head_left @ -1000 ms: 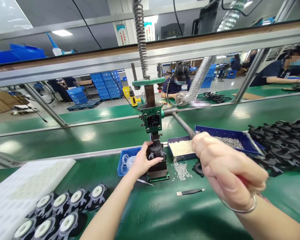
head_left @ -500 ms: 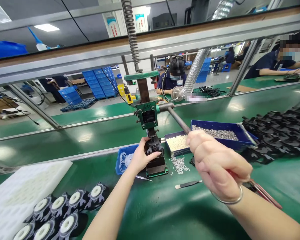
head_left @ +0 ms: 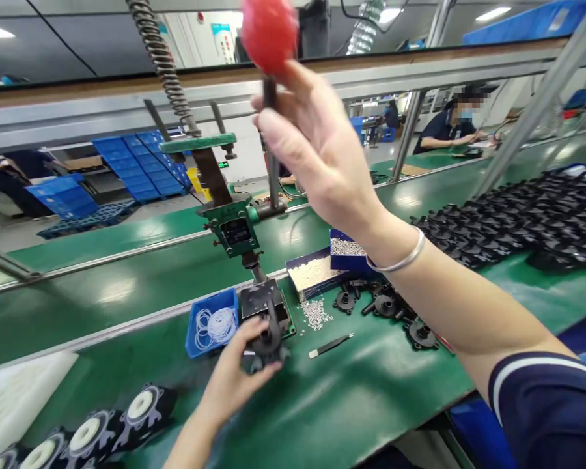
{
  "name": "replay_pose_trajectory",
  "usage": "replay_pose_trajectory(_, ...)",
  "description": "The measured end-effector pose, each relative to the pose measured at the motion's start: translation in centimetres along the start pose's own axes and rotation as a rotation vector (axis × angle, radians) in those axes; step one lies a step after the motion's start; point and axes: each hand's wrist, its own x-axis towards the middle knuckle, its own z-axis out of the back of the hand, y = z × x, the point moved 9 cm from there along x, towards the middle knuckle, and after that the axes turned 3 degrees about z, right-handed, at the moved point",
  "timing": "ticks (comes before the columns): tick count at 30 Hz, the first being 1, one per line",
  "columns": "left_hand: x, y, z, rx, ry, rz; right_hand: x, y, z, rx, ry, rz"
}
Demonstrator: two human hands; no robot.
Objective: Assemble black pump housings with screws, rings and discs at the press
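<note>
From my remote position, I record the left hand [head_left: 232, 378] gripping a black part [head_left: 272, 332] between thumb and fingers, just in front of the press [head_left: 234, 231]. The part is blurred; whether it touches the press base I cannot tell. The right hand [head_left: 325, 156] is raised, its fingers curled round the lever [head_left: 272, 172] directly below the red knob [head_left: 269, 32]; the lever stands near upright. On the left, room is tight: a blue bin [head_left: 190, 335] of white rings sits just beside the press base, close to the left hand, and a strip of green worktop [head_left: 351, 407] separates the left forearm from the white-centred assemblies [head_left: 85, 435]. To the right of the base, I note loose small rings [head_left: 315, 314], with the tweezers [head_left: 332, 345] lying nearer me. Behind the rings, a tray of pale pieces [head_left: 322, 285] adjoins a tray of metal pieces [head_left: 344, 262]. Several loose black parts [head_left: 385, 305] lie below the raised right forearm. The widest stretch of surface for movement runs from the tweezers to the worktop's front edge, which slants up toward the right.
</note>
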Motion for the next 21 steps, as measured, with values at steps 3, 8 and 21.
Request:
replay_pose_trajectory(3, -5.7, 1.9, -3.6, 0.009, 0.131, 0.070, -1.5, -4.6, -0.4, -0.231, 0.228, -0.105)
replay_pose_trajectory(8, -9.7, 4.4, -7.2, -0.142, 0.067, 0.201, -11.8, -16.5, 1.7, -0.630, 0.817, -0.626)
replay_pose_trajectory(21, -8.4, 0.8, -9.6, -0.079, -0.007, -0.049, -22.9, -26.1, 6.7, -0.744, 1.018, -0.936)
